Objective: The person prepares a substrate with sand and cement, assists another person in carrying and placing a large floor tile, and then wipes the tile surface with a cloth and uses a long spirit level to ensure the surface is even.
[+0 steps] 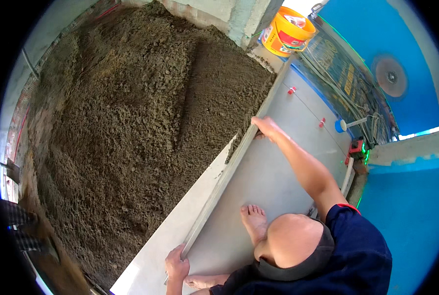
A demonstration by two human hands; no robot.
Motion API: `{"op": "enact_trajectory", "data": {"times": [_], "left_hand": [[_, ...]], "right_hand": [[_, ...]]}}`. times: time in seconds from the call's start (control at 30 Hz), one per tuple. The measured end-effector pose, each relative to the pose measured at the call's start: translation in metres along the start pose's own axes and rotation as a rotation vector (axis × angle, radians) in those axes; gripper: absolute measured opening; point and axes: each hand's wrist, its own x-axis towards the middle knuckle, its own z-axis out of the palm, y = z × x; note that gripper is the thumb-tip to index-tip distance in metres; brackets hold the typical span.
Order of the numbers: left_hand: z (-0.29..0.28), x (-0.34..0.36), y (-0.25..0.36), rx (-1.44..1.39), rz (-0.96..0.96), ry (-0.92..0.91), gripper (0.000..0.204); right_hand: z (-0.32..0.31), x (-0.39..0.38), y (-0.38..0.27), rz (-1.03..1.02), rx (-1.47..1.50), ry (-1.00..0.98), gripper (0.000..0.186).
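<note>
We see L hand (176, 265) & R hand (266, 129) w/ fingers gripping long bar (214, 194) beside sand (131, 113), spaced well apart, prob. to keep it steady.

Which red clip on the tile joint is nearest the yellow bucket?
The topmost red clip, just below the yellow bucket; the other clips sit farther down the joint.

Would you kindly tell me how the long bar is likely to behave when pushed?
The bar looks stiff: it shows no clear bend between left hand and right hand. It may swing awkwardly, being so long and slim. It could slide easily over the smooth-looking tile.
</note>
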Motion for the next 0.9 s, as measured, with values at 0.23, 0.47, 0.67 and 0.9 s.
{"op": "enact_trajectory", "data": {"times": [0.23,0.47,0.67,0.9], "left_hand": [[0.007,-0.038,-0.022,-0.041,-0.139,0.048,0.048],[-0.029,-0.129,-0.091,-0.175,-0.402,0.074,0.039],[-0.027,-0.161,-0.117,-0.095,-0.471,-0.019,0.045],[-0.013,-0.143,-0.098,-0.050,-0.478,0.340,0.045]], "right_hand": [[0.087,-0.003,-0.049,-0.144,-0.048,-0.073,0.046],[0.163,-0.088,-0.009,-0.215,-0.164,-0.123,0.045],[0.200,-0.107,0.005,-0.193,-0.059,-0.091,0.060],[0.273,-0.073,-0.072,-0.223,-0.081,-0.324,0.062]]}}
